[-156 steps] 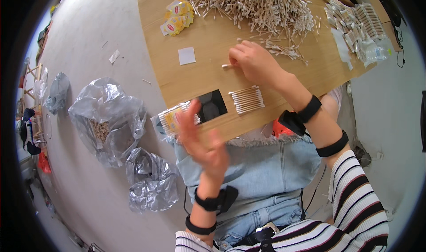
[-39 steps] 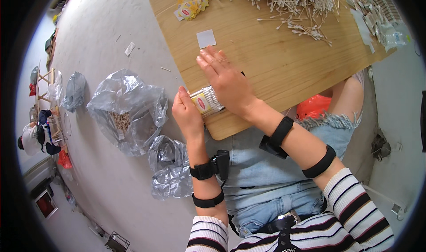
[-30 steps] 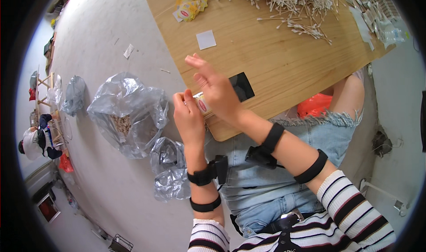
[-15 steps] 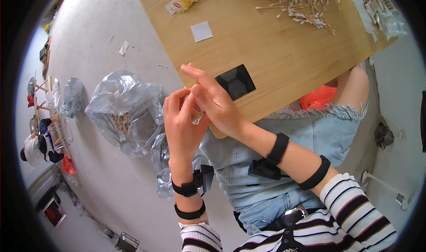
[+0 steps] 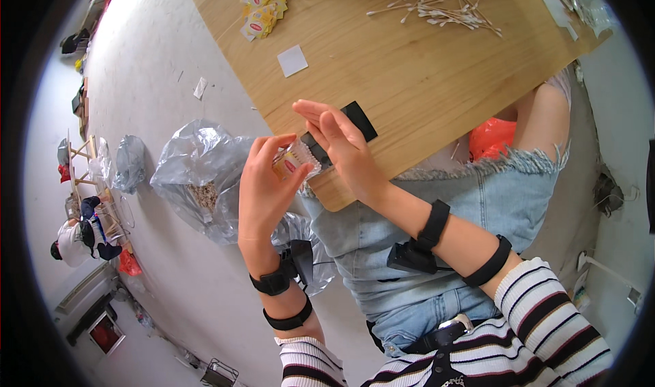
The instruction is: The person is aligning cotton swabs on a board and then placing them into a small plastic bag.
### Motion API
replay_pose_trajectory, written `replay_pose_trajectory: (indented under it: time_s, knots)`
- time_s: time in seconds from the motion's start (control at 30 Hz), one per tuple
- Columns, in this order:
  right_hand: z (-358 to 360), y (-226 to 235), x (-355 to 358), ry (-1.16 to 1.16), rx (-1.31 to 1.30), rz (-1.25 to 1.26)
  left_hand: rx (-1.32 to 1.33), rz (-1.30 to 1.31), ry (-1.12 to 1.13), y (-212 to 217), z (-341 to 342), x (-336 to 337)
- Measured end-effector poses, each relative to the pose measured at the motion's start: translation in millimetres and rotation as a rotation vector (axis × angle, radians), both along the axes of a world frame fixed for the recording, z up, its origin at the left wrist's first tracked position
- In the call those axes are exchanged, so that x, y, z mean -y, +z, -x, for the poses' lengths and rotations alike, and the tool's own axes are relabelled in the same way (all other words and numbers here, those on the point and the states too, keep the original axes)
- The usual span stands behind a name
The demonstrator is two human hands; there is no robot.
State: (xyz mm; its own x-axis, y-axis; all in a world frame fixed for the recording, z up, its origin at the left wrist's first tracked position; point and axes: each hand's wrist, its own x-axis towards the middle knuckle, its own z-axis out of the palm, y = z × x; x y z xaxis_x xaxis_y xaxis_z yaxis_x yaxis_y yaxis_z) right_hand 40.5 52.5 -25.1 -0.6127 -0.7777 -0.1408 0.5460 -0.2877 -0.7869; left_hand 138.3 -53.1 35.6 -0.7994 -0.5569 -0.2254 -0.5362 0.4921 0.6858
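Observation:
My left hand [image 5: 263, 189] is closed on a small clear packet [image 5: 289, 163] with a yellow, white and red label, pinched between thumb and fingers. White bumps like cotton swab tips line the packet's right edge. Just right of it, my right hand [image 5: 346, 154] is held open, its fingers stretched out and nothing in it. Both hands hover over the near left corner of the wooden table [image 5: 423, 80]. Behind the right hand lies a black phone-like slab [image 5: 360, 120], partly covered by the fingers.
Loose cotton swabs [image 5: 450, 12] are heaped at the table's far side. Yellow label cards [image 5: 263, 8] and a white square [image 5: 293, 60] lie at the far left. A large clear plastic bag [image 5: 198, 162] stands on the floor; a person [image 5: 75, 240] is at the far left.
My hands have drawn apart, so the packet now shows between them. The right hand has turned more upright, and the left has tilted outward. The whole view has shifted slightly.

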Motion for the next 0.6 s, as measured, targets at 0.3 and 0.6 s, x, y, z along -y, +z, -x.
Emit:
replay_pose_trajectory:
  time_s: [0.3, 0.6]
  knots:
    - [-40, -4, -5, 0.056, -0.153, -0.004, -0.074, -0.085, 0.052, -6, -8, 3]
    - [-14, 5, -22, -0.015, -0.409, -0.051, 0.118, 0.005, 0.043, -4, 13, 6]
